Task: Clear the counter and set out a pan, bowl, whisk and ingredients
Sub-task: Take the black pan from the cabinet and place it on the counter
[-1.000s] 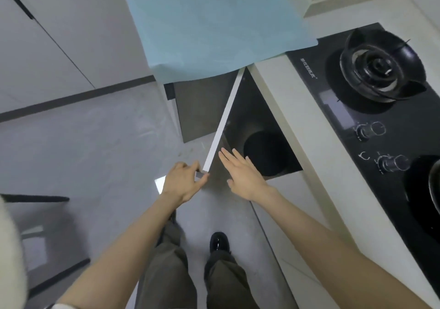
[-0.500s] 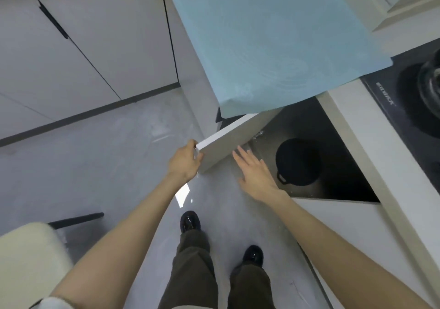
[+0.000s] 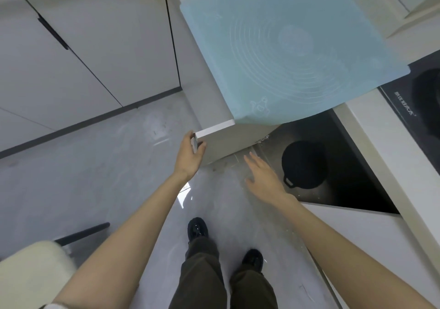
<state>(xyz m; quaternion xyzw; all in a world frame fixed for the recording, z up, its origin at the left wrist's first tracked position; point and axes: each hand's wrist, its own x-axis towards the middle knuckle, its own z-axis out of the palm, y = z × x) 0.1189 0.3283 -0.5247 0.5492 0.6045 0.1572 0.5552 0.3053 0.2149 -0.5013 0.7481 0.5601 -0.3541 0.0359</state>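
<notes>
Black and round, the pan [image 3: 304,163] sits low inside the open lower cabinet [image 3: 350,166], its small loop handle [image 3: 288,181] turned toward the person. The right hand [image 3: 262,177], fingers straight, spread and holding nothing, hovers just left of that handle and is the nearer one. The left hand [image 3: 190,156] grips the edge of the cabinet door [image 3: 228,142], farther off.

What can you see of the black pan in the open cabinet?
The pan is round and matte black, perhaps cast iron, with a small loop handle on its near edge. It lies flat on the dark floor of the open lower cabinet, below the counter. Nothing touches it; the right hand hovers open just beside it.
</notes>
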